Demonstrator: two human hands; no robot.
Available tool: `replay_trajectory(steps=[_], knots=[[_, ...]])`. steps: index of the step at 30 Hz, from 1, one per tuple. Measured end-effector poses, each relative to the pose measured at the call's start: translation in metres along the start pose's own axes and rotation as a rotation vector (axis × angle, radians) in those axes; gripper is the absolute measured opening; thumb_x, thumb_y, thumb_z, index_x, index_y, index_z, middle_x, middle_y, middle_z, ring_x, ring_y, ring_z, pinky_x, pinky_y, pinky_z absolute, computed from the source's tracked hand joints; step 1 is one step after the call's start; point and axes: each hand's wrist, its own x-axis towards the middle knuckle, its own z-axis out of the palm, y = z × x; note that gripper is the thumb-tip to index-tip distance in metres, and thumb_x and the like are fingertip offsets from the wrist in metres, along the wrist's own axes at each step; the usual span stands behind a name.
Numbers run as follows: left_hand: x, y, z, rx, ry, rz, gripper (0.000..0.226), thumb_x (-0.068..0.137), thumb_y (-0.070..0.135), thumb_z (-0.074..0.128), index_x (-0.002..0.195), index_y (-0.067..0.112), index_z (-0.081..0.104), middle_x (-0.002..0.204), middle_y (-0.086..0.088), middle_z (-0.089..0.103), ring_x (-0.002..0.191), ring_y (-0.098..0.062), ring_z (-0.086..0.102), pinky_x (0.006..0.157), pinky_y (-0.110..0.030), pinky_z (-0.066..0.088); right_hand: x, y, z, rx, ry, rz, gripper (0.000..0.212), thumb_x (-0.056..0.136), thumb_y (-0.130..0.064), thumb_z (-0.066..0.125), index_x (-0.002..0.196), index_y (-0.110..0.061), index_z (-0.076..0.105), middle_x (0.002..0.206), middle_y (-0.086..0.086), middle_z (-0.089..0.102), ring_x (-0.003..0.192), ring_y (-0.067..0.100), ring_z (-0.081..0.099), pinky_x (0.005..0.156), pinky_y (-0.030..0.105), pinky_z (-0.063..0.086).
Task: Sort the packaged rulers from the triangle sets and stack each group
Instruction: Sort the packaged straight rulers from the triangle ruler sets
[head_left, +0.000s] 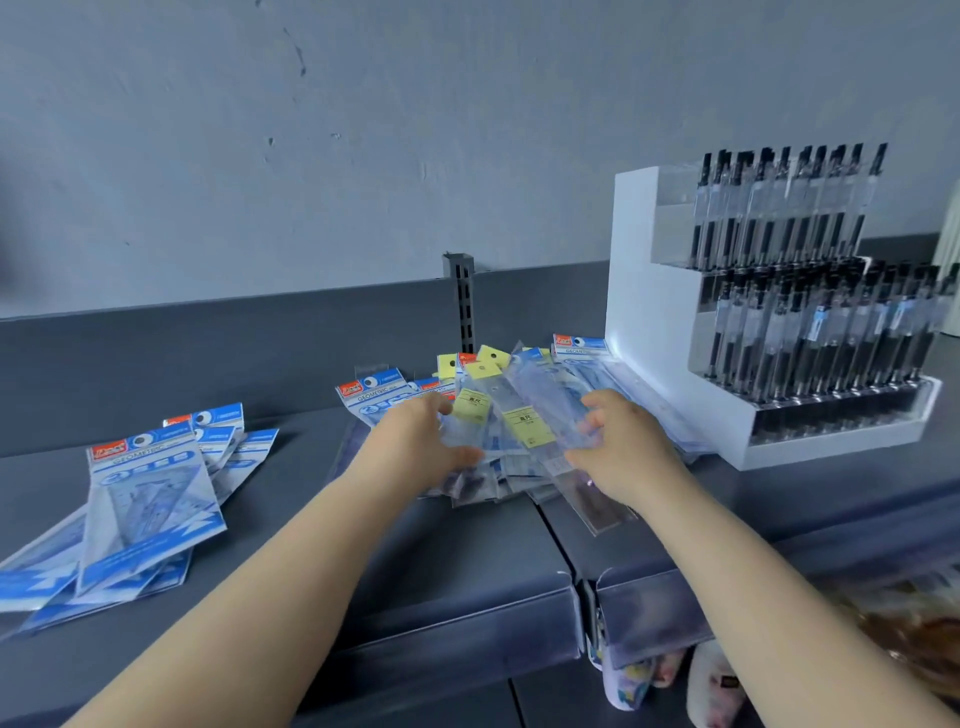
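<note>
A mixed heap (511, 415) of clear ruler packs with yellow labels and blue-white triangle set packs lies at the middle of the grey shelf (457, 551). A loose stack of triangle sets (150, 499) sits at the left. My left hand (421, 441) rests on the heap's left side, fingers curled around several ruler packs. My right hand (623, 447) grips a long clear ruler pack (550, 431) that slants from upper left to lower right across the heap. Packs deeper in the heap are hidden by my hands.
A white stepped display (654, 322) full of black pens stands at the right, close to the heap. A grey back panel with a slotted upright (464, 301) runs behind. The shelf's front edge lies near me, with goods (717, 686) hanging below.
</note>
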Motion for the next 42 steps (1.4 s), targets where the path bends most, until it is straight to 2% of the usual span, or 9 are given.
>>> replay_trajectory(steps=[4, 7, 10, 14, 20, 22, 27, 32, 42], knots=[[0.003, -0.009, -0.004, -0.086, 0.05, -0.046, 0.048, 0.089, 0.017, 0.056, 0.135, 0.011, 0.044, 0.111, -0.005, 0.056, 0.089, -0.02, 0.049, 0.075, -0.021, 0.034, 0.003, 0.004, -0.001, 0.187, 0.086, -0.035, 0.035, 0.091, -0.005, 0.046, 0.125, -0.009, 0.052, 0.114, 0.006, 0.06, 0.104, 0.025, 0.057, 0.087, 0.032, 0.046], [0.004, -0.016, -0.009, -0.238, 0.086, -0.07, 0.043, 0.091, 0.008, 0.047, 0.134, 0.01, 0.047, 0.087, -0.002, 0.054, 0.064, -0.018, 0.049, 0.061, -0.024, 0.042, 0.0, 0.0, -0.005, 0.495, 0.085, -0.004, 0.031, 0.086, 0.001, 0.047, 0.107, -0.013, 0.065, 0.091, -0.006, 0.063, 0.083, 0.013, 0.054, 0.074, 0.025, 0.041], [0.002, -0.019, -0.02, -0.562, 0.147, -0.127, 0.036, 0.09, -0.001, 0.048, 0.125, 0.004, 0.055, 0.071, -0.003, 0.051, 0.051, -0.017, 0.043, 0.041, -0.021, 0.038, -0.005, -0.007, -0.012, 0.825, 0.075, 0.08, 0.025, 0.084, 0.003, 0.051, 0.096, -0.012, 0.068, 0.085, -0.001, 0.065, 0.077, 0.014, 0.054, 0.061, 0.02, 0.04], [-0.012, -0.028, -0.043, -0.844, 0.243, -0.177, 0.029, 0.088, -0.009, 0.045, 0.103, 0.008, 0.064, 0.064, -0.002, 0.057, 0.038, -0.009, 0.045, 0.036, -0.017, 0.033, -0.017, -0.019, -0.012, 1.069, 0.017, 0.109, 0.022, 0.084, 0.005, 0.056, 0.089, -0.012, 0.068, 0.07, -0.004, 0.067, 0.057, 0.01, 0.059, 0.05, 0.016, 0.044], [-0.041, -0.055, -0.071, -1.039, 0.326, -0.198, 0.046, 0.076, -0.015, 0.04, 0.081, 0.02, 0.069, 0.055, 0.001, 0.063, 0.041, -0.011, 0.046, 0.037, -0.012, 0.035, -0.038, -0.063, 0.016, 1.123, -0.152, 0.037, 0.022, 0.083, 0.011, 0.056, 0.082, -0.011, 0.061, 0.064, -0.001, 0.065, 0.049, 0.008, 0.062, 0.044, 0.018, 0.048], [-0.054, -0.065, -0.079, -1.109, 0.321, -0.175, 0.044, 0.079, -0.015, 0.042, 0.087, 0.018, 0.07, 0.065, -0.002, 0.067, 0.052, -0.016, 0.05, 0.04, -0.014, 0.037, -0.045, -0.082, 0.03, 1.115, -0.219, 0.023, 0.02, 0.082, 0.011, 0.056, 0.084, -0.009, 0.06, 0.07, 0.002, 0.066, 0.052, 0.009, 0.064, 0.045, 0.019, 0.05], [-0.089, -0.111, -0.102, -1.224, 0.324, -0.142, 0.033, 0.084, -0.016, 0.047, 0.096, 0.01, 0.064, 0.062, 0.001, 0.066, 0.051, -0.01, 0.064, 0.046, -0.019, 0.052, -0.062, -0.133, 0.069, 1.128, -0.351, -0.008, 0.029, 0.081, 0.014, 0.057, 0.096, -0.01, 0.058, 0.076, 0.004, 0.066, 0.063, 0.017, 0.066, 0.056, 0.023, 0.055], [-0.119, -0.171, -0.133, -1.245, 0.373, -0.146, 0.035, 0.081, -0.017, 0.055, 0.108, 0.005, 0.06, 0.082, -0.01, 0.06, 0.06, -0.014, 0.07, 0.049, -0.023, 0.055, -0.084, -0.192, 0.115, 1.157, -0.448, -0.035, 0.031, 0.08, 0.014, 0.059, 0.095, -0.013, 0.057, 0.073, 0.003, 0.066, 0.063, 0.017, 0.066, 0.051, 0.021, 0.054], [-0.174, -0.3, -0.202, -1.248, 0.433, -0.152, 0.031, 0.079, -0.015, 0.058, 0.092, 0.013, 0.062, 0.065, 0.003, 0.068, 0.059, -0.01, 0.069, 0.046, -0.022, 0.053, -0.13, -0.311, 0.214, 1.182, -0.57, -0.071, 0.03, 0.078, 0.017, 0.059, 0.096, -0.007, 0.053, 0.078, 0.007, 0.064, 0.06, 0.016, 0.066, 0.053, 0.021, 0.055]])
